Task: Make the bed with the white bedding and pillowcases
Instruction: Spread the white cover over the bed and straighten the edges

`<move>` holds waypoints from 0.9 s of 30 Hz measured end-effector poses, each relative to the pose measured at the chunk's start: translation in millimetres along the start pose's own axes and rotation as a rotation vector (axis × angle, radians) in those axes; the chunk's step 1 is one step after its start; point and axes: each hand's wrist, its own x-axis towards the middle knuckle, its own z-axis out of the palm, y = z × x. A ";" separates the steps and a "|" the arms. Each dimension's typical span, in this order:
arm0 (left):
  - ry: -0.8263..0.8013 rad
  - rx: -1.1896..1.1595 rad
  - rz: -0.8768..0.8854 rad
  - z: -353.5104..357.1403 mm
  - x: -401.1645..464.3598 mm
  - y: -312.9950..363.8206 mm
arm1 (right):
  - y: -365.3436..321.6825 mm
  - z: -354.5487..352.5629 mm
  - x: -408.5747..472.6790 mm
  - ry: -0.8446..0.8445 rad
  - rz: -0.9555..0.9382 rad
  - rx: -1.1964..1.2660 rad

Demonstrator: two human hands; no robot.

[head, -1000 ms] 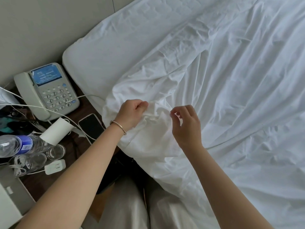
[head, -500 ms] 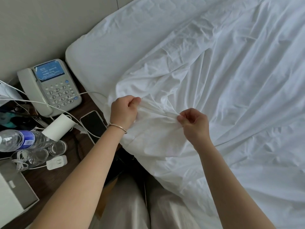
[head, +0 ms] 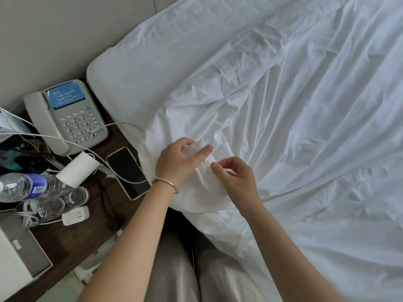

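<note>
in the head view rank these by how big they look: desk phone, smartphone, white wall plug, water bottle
1. desk phone
2. water bottle, though it is cut by the left edge and lies nearer the camera, so its place against the smartphone is unsure
3. smartphone
4. white wall plug, clearly the smallest

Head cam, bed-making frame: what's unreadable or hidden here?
- White sheet: far and right edges cut off by the frame.
- Sheet corner under left hand and right hand: fingers and folds hide it.
- Desk phone screen text: too small.
- Bottle: cap end cut off at left edge.
</note>
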 end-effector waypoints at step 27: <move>0.300 -0.375 -0.312 -3.8 -28.7 7.0 | -12.0 -6.7 -0.3 0.286 0.140 0.162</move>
